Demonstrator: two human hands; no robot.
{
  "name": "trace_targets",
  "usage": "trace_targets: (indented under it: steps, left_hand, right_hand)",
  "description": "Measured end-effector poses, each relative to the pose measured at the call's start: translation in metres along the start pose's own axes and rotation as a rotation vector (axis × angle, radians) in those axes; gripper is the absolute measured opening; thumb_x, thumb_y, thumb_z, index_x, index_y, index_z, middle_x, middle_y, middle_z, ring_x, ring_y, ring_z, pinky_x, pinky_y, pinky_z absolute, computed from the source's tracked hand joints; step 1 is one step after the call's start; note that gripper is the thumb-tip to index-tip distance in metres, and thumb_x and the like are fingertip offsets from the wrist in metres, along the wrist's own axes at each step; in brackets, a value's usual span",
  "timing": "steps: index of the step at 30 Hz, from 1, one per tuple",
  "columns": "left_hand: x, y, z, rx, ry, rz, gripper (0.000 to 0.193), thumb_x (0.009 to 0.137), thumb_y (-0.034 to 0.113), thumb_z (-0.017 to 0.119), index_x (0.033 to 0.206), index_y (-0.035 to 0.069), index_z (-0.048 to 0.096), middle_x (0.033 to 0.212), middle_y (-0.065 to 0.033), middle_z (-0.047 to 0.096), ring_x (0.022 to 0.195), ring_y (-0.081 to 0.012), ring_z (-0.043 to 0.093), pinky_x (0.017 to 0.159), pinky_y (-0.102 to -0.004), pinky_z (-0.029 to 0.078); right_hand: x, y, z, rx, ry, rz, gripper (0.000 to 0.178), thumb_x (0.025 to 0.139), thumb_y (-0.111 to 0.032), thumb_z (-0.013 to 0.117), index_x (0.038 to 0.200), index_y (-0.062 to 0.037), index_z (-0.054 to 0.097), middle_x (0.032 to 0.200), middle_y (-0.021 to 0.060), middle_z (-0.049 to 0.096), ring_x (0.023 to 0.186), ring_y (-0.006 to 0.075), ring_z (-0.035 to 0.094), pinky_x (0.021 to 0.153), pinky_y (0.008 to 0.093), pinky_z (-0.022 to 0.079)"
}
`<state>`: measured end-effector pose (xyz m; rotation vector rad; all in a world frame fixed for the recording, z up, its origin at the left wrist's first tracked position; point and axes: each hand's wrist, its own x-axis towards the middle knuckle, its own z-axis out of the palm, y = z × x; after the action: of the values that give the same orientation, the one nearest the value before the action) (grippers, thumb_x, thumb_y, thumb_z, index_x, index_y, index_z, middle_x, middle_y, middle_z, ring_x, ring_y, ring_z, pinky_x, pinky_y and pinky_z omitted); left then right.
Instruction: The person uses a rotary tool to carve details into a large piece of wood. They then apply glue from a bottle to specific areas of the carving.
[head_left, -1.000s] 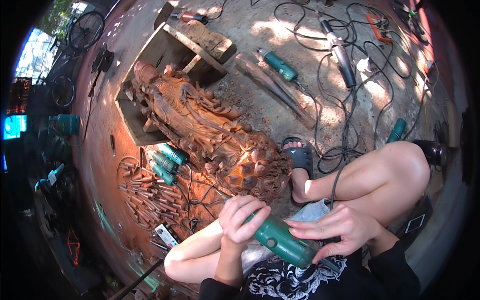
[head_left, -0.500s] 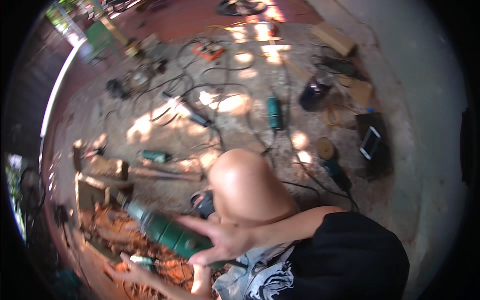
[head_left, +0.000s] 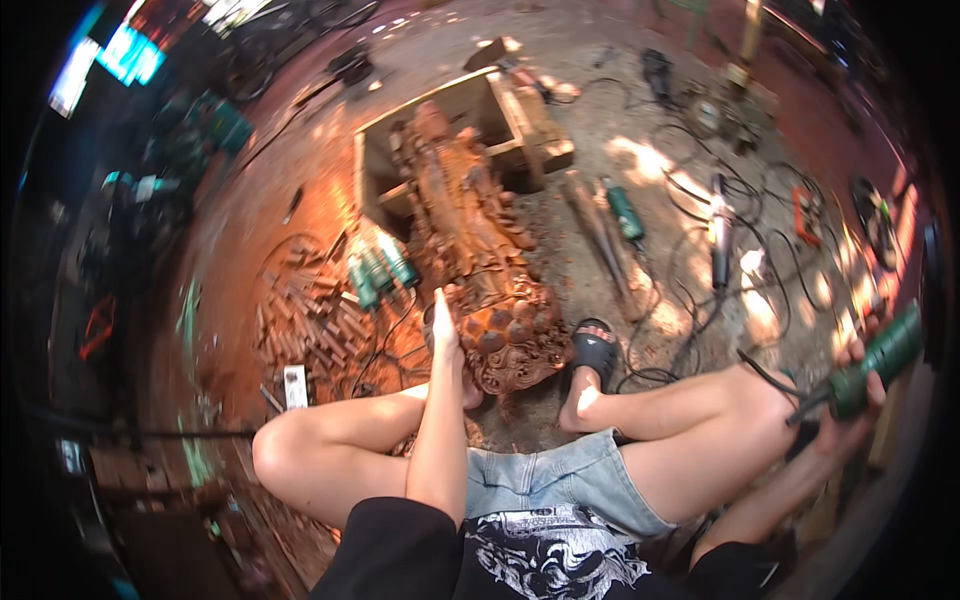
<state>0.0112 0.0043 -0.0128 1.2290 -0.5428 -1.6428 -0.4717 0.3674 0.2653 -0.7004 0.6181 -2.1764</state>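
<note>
So, far left there's one heap of slim carving tools [head_left: 310, 318], then three green die grinders [head_left: 376, 270] side by side. Next, the left hand [head_left: 444, 322], flat with fingers extended, forearm up, by one carved wooden statue [head_left: 480, 255]; can't tell if they touch. One loose green grinder [head_left: 623, 210] after that. Right arm's flung wide, right hand [head_left: 848, 428] wrapped round a fifth green grinder [head_left: 888, 352] beyond the right knee [head_left: 765, 395].

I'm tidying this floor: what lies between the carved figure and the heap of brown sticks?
Three green power tools, side by side, and dark cords, in the head view.
</note>
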Motion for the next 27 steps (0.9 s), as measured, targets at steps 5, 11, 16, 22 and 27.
trace_targets:
  steps: [5, 11, 16, 22, 27]
  left_hand:
    - [0.008, -0.011, -0.003, -0.13, 0.019, -0.131, 0.041, 0.115, 0.044, 0.049, 0.134, 0.011, 0.065, 0.135, -0.0089, 0.069, 0.123, -0.0229, 0.067, 0.102, -0.042, 0.057]
    - [0.023, -0.024, -0.016, -0.164, -0.032, -0.163, 0.04, 0.114, 0.042, 0.05, 0.134, 0.01, 0.065, 0.133, -0.009, 0.07, 0.121, -0.0223, 0.068, 0.1, -0.0409, 0.057]
    - [0.038, -0.026, -0.042, -0.102, 0.001, -0.148, 0.039, 0.114, 0.04, 0.052, 0.133, 0.009, 0.065, 0.132, -0.009, 0.07, 0.119, -0.0218, 0.069, 0.098, -0.0399, 0.058]
    - [0.061, 0.001, -0.061, 0.211, 0.202, -0.058, 0.039, 0.112, 0.037, 0.058, 0.137, 0.009, 0.066, 0.131, -0.0086, 0.071, 0.109, -0.0182, 0.07, 0.092, -0.0367, 0.056]
    - [0.081, 0.019, -0.085, 0.677, 0.334, 0.011, 0.035, 0.108, 0.028, 0.065, 0.135, 0.007, 0.072, 0.114, -0.0066, 0.075, 0.094, -0.0165, 0.068, 0.085, -0.0332, 0.054]
  right_hand:
    - [0.038, 0.004, -0.04, 0.091, 0.061, 0.12, 0.088, 0.089, 0.005, 0.063, 0.167, -0.0046, 0.023, 0.154, 0.0137, 0.042, 0.103, 0.0195, 0.051, 0.1, 0.0357, 0.048]
    - [0.08, 0.037, -0.072, -0.374, 0.287, 0.215, 0.083, 0.083, 0.001, 0.069, 0.16, -0.0001, 0.037, 0.141, 0.016, 0.054, 0.099, 0.0199, 0.06, 0.09, 0.034, 0.055]
    - [0.1, 0.054, -0.146, -1.001, 0.452, 0.155, 0.069, 0.078, -0.001, 0.075, 0.145, 0.0002, 0.056, 0.116, 0.0122, 0.067, 0.092, 0.0191, 0.066, 0.084, 0.0315, 0.055]
    - [0.149, 0.155, -0.168, -0.656, 0.723, 0.186, 0.039, 0.095, -0.032, 0.083, 0.118, -0.008, 0.062, 0.094, 0.0061, 0.069, 0.067, 0.0162, 0.068, 0.059, 0.0299, 0.057]
    - [0.2, 0.277, -0.199, -0.888, 0.618, 0.187, 0.049, 0.099, -0.04, 0.08, 0.128, -0.006, 0.061, 0.096, 0.0049, 0.068, 0.075, 0.014, 0.067, 0.065, 0.0307, 0.054]
